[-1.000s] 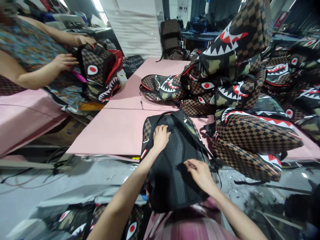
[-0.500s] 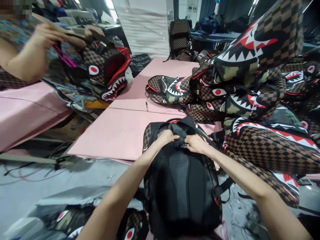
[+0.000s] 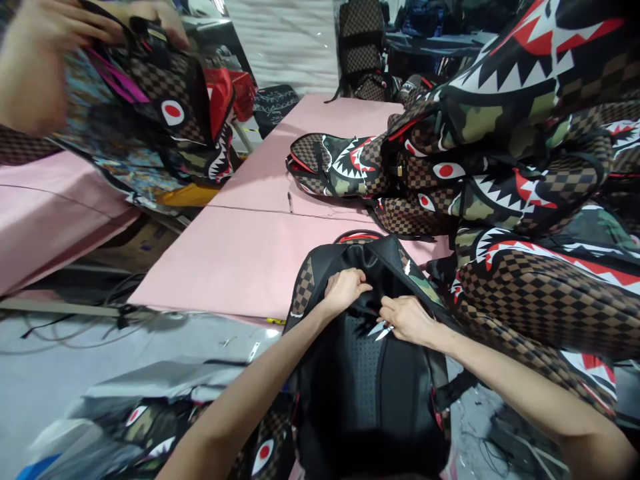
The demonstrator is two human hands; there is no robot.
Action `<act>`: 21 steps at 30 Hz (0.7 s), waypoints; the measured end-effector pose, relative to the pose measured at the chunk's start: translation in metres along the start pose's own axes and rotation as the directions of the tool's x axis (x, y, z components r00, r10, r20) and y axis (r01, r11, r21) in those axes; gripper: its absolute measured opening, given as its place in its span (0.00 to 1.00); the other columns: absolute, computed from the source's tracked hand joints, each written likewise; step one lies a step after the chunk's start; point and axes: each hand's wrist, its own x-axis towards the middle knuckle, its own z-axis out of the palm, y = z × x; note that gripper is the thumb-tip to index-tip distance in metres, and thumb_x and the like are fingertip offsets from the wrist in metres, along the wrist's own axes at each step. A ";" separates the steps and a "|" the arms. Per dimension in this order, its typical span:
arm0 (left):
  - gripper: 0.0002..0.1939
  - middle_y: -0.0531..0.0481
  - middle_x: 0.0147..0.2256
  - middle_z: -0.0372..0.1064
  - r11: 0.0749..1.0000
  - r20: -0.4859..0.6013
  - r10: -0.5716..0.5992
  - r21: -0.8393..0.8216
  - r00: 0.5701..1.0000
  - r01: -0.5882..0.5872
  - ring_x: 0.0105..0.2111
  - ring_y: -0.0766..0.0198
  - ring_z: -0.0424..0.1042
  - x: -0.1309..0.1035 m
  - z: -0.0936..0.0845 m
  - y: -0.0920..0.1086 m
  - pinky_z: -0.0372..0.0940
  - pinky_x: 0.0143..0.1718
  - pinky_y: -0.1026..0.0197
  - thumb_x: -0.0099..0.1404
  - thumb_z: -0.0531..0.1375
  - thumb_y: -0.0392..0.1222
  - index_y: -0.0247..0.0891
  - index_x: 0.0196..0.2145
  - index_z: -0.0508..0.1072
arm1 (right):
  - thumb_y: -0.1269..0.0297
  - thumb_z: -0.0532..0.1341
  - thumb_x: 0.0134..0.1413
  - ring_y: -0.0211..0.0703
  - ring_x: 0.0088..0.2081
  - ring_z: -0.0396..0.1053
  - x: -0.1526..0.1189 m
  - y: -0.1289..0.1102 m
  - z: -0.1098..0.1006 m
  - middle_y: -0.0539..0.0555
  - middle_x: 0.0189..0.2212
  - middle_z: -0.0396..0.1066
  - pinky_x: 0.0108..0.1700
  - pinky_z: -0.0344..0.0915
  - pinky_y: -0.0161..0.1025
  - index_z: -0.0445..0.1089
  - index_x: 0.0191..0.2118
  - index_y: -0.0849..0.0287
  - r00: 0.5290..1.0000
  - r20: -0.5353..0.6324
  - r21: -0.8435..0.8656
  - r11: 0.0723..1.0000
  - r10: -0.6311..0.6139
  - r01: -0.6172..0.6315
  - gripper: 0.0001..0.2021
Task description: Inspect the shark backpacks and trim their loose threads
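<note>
A black backpack (image 3: 370,393) with checkered sides stands before me, its padded back panel facing me. My left hand (image 3: 346,291) is closed on black fabric near the top of the backpack, thumb and fingers pinched together. Close by on the right, my right hand (image 3: 409,319) is wrapped round small thread snips (image 3: 381,329). Their two bright blades stick out below the fingers, slightly apart, pointing down and left over the back panel. The handles are hidden inside the fist.
Shark-print backpacks (image 3: 545,287) are piled along the right of the pink table (image 3: 240,260). At the upper left, a co-worker's hands (image 3: 65,40) hold another checkered backpack (image 3: 165,100). More bags (image 3: 150,427) lie in plastic at the lower left. A dark pen-like item (image 3: 290,202) lies on the table.
Both hands have moved down a little, and the snips' blades now show under my right hand. My view has shifted slightly. The co-worker's backpack sits further left and higher in view.
</note>
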 end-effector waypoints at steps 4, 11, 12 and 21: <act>0.12 0.44 0.30 0.74 0.997 0.096 -0.054 0.053 0.994 0.049 0.33 0.56 0.73 0.015 0.008 0.014 0.61 0.34 0.61 0.56 0.61 0.50 0.39 0.30 0.75 | 0.65 0.50 0.61 0.34 0.23 0.58 0.001 0.008 0.010 0.51 0.28 0.64 0.29 0.50 0.36 0.65 0.27 0.61 1.000 -0.012 0.023 1.000 -0.017 0.017 0.13; 0.11 0.43 0.31 0.74 0.991 0.154 -0.128 0.056 0.980 0.121 0.34 0.56 0.73 0.019 0.008 0.013 0.62 0.35 0.60 0.60 0.53 0.40 0.38 0.33 0.75 | 0.64 0.50 0.61 0.35 0.24 0.61 0.005 0.022 0.011 0.53 0.29 0.65 0.28 0.52 0.36 0.68 0.30 0.61 1.000 0.009 0.054 0.998 0.024 -0.024 0.13; 0.11 0.43 0.32 0.73 0.990 0.155 -0.139 0.059 0.978 0.131 0.34 0.56 0.73 0.016 0.008 0.011 0.62 0.36 0.60 0.60 0.52 0.39 0.38 0.34 0.75 | 0.64 0.50 0.61 0.36 0.25 0.62 0.005 0.026 0.009 0.53 0.31 0.65 0.29 0.53 0.36 0.68 0.33 0.61 0.999 0.021 0.074 0.997 0.036 -0.037 0.12; 0.12 0.46 0.29 0.74 0.980 0.188 -0.199 0.034 0.962 0.196 0.33 0.57 0.73 0.004 0.008 0.009 0.62 0.34 0.61 0.60 0.53 0.45 0.40 0.31 0.75 | 0.62 0.54 0.58 0.48 0.42 0.67 0.021 0.053 -0.012 0.59 0.41 0.67 0.42 0.61 0.40 0.61 0.49 0.62 0.934 0.040 0.198 0.913 0.356 -0.356 0.14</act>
